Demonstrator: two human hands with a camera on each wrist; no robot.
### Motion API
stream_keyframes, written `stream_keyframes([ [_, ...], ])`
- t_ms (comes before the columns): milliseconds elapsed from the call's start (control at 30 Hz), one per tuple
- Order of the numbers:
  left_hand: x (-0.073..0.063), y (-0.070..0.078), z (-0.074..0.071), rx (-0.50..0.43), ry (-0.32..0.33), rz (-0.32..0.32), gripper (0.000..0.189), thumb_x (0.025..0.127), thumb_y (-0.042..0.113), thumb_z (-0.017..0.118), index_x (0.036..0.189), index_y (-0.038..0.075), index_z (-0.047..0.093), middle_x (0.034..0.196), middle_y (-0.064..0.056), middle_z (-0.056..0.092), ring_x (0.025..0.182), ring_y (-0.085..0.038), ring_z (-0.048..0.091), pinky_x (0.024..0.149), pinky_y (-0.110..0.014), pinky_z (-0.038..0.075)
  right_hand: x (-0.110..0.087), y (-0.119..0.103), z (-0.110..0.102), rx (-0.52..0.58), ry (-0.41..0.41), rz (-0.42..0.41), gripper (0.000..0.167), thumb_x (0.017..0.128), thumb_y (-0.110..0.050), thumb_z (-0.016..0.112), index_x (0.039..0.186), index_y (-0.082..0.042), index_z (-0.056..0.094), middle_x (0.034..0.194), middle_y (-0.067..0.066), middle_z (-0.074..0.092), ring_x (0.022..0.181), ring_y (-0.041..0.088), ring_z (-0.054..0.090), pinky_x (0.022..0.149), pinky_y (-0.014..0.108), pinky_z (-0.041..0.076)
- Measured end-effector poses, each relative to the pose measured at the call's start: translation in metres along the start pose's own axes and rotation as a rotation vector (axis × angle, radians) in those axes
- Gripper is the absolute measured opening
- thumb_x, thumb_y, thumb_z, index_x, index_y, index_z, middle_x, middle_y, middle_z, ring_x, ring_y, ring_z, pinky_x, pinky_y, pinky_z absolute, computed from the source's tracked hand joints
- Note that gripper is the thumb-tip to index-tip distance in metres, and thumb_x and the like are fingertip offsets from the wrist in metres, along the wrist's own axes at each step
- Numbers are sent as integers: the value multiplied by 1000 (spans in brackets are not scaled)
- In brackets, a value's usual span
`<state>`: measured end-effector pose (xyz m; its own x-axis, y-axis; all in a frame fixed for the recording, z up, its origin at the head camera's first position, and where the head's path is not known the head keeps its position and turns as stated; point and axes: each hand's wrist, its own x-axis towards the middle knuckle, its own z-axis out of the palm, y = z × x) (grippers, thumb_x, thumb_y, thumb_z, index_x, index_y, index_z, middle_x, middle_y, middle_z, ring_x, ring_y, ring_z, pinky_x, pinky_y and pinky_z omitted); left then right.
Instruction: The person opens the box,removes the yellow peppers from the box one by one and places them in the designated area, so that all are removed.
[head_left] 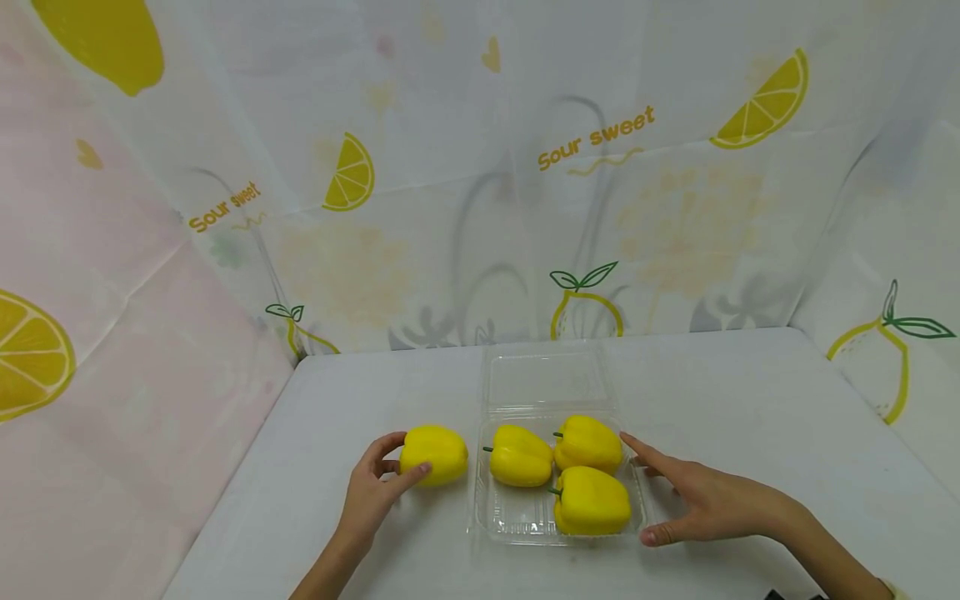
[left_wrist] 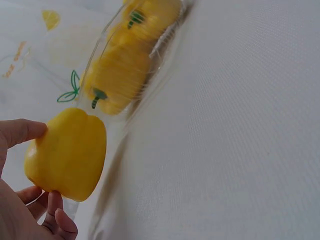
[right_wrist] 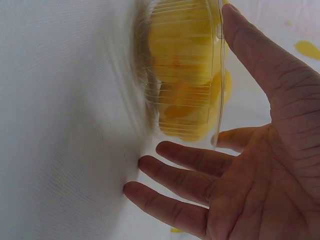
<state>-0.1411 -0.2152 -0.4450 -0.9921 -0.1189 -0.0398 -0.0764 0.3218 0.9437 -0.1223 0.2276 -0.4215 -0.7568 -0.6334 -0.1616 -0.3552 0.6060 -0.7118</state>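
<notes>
My left hand (head_left: 372, 482) holds a yellow bell pepper (head_left: 435, 455) between thumb and fingers, just left of a clear plastic clamshell box (head_left: 517, 523). In the left wrist view this pepper (left_wrist: 70, 155) is gripped at its end, with the box beyond it. Inside the box lie three more yellow peppers: one on the left (head_left: 521, 457), one at the back right (head_left: 589, 444) and one at the front right (head_left: 592, 502). My right hand (head_left: 708, 504) spreads along the box's right side, thumb and index fingertip right at the rim, the other fingers extended low beside it.
The box's clear lid (head_left: 546, 377) lies folded back behind it on the white tabletop (head_left: 375, 392). A lemon-printed curtain (head_left: 465, 208) hangs behind the table and along both sides.
</notes>
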Motion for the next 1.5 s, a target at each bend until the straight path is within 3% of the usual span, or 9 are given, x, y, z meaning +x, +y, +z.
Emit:
stream_keyframes([
  [200, 1, -1, 3, 51, -7, -51, 65, 78, 30, 85, 132, 10, 55, 132, -6, 55, 95, -21, 51, 56, -26, 43, 0, 0, 0, -11, 1, 2, 109, 85, -51, 73, 159, -20, 1, 142, 23, 46, 122, 42, 51, 90, 60, 46],
  [400, 3, -2, 4, 77, -17, -25, 64, 77, 29, 86, 131, 11, 56, 127, -6, 56, 94, -21, 50, 58, -27, 43, 1, -2, -1, -13, -2, 8, 109, 85, -51, 73, 159, -19, 1, 141, 25, 46, 121, 42, 52, 90, 61, 45],
  [733, 7, -4, 2, 134, -60, 76, 56, 82, 21, 82, 129, 11, 55, 127, -4, 56, 95, -22, 49, 76, -30, 42, 0, -5, -2, -10, -4, 5, 109, 85, -51, 73, 159, -16, 1, 142, 27, 45, 122, 43, 51, 91, 62, 44],
  [1033, 7, -7, 1, 122, -61, 171, 45, 90, 11, 73, 133, 14, 60, 131, -8, 47, 89, -22, 45, 71, -26, 43, 1, -4, -2, -8, -8, 10, 108, 85, -51, 72, 159, -16, 2, 144, 27, 43, 124, 43, 50, 92, 63, 43],
  [1300, 7, -9, 3, 152, -13, 317, 37, 94, -4, 62, 126, 14, 64, 133, -9, 45, 95, -22, 48, 65, -22, 44, 0, -3, 0, -17, -2, 18, 108, 85, -52, 72, 159, -18, 2, 143, 26, 44, 124, 43, 50, 93, 64, 42],
  [1500, 7, -9, 5, 157, 26, 330, 34, 94, -5, 62, 123, 12, 65, 132, -8, 48, 98, -22, 51, 68, -23, 45, 0, -3, 1, -21, 2, 22, 108, 85, -52, 73, 160, -19, 2, 143, 25, 45, 124, 42, 50, 93, 64, 41],
])
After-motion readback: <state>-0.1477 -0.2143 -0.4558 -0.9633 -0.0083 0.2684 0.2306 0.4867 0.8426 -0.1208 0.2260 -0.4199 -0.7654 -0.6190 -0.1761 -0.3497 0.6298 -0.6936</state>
